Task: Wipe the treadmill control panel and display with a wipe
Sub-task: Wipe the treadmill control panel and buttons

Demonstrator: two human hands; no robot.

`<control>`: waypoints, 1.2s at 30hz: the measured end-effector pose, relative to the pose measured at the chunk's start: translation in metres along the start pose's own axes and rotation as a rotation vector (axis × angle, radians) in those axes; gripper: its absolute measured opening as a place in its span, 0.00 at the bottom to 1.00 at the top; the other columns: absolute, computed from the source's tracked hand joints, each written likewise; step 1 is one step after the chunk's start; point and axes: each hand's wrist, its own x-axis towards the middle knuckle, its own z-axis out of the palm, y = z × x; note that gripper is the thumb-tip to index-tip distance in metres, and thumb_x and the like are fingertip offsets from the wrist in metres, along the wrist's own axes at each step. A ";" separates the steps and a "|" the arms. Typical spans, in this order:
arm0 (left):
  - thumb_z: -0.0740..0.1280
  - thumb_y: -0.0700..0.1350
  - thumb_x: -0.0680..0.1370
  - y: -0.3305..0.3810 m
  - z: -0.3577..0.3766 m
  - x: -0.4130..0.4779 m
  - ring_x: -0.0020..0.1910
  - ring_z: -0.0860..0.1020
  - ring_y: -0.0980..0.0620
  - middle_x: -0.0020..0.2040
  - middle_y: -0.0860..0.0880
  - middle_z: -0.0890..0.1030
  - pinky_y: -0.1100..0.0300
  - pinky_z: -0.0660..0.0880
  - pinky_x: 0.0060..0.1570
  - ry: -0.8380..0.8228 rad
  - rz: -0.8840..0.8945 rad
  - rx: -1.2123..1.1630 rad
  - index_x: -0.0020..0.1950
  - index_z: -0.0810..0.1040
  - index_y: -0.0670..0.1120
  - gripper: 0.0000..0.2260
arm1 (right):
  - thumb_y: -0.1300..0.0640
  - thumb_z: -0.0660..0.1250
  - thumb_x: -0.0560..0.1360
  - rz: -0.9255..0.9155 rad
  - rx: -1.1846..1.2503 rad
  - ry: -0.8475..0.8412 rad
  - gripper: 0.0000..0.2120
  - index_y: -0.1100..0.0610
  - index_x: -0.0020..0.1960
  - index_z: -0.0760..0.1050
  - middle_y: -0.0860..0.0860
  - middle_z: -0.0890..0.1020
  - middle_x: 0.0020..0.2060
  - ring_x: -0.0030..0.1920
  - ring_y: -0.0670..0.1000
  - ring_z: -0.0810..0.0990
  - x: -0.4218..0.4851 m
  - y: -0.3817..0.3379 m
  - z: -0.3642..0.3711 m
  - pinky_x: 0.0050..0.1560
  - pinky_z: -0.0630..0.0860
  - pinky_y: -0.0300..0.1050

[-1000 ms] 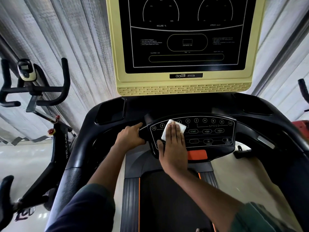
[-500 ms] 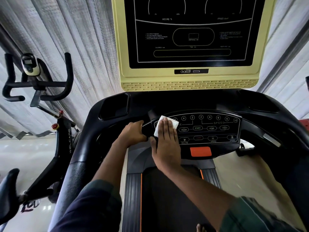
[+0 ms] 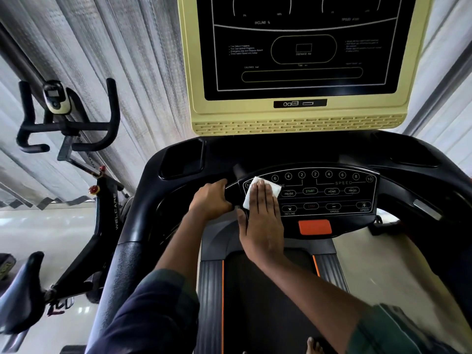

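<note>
While left hand (image 3: 210,199) grips bar (image 3: 232,192), right hand (image 3: 263,221) slid wipe (image 3: 251,186) leftward.

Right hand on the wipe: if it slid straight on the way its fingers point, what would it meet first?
Probably the upper rim of the control panel, just past the wipe the right hand presses flat. Beyond lies the dark console tray below the display, though depth is unclear.

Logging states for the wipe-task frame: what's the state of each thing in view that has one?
wipe: flat on the panel's left end, under the right fingers.
right hand: fingers straight, pressing the wipe.
left hand: curled round the handle.
control panel: left end covered, other buttons exposed.
display: dark, unlit, untouched.
</note>
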 end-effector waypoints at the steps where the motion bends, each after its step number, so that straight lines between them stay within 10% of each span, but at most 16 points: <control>1: 0.70 0.55 0.61 0.000 0.000 0.000 0.35 0.77 0.48 0.35 0.53 0.77 0.54 0.75 0.34 0.006 -0.004 -0.002 0.43 0.71 0.53 0.16 | 0.41 0.47 0.85 -0.008 0.007 -0.011 0.33 0.59 0.82 0.44 0.54 0.50 0.82 0.82 0.51 0.45 -0.010 0.000 0.003 0.81 0.51 0.51; 36: 0.69 0.56 0.62 0.008 0.001 -0.006 0.31 0.73 0.47 0.32 0.53 0.75 0.56 0.67 0.30 0.092 -0.042 0.035 0.41 0.68 0.52 0.14 | 0.41 0.47 0.84 0.300 -0.075 0.085 0.36 0.66 0.81 0.45 0.61 0.51 0.81 0.82 0.59 0.47 0.014 0.040 -0.016 0.80 0.52 0.57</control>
